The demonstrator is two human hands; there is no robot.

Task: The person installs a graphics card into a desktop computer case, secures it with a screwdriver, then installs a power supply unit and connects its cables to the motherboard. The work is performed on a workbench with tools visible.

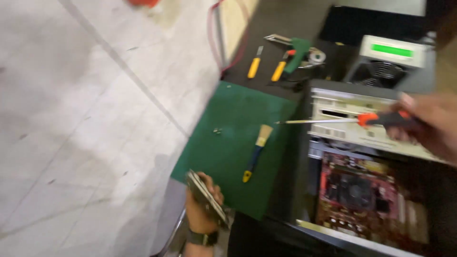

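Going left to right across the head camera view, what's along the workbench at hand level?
Left hand holding a flat part → small brush on the green mat → open computer case → right hand with a screwdriver.

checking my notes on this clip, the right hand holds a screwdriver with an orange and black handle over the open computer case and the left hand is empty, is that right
Not quite. The head view shows the left hand is not empty: it grips a flat, thin rectangular part at the edge of the green mat. The rest holds: the right hand holds the screwdriver with an orange and black handle over the open computer case.
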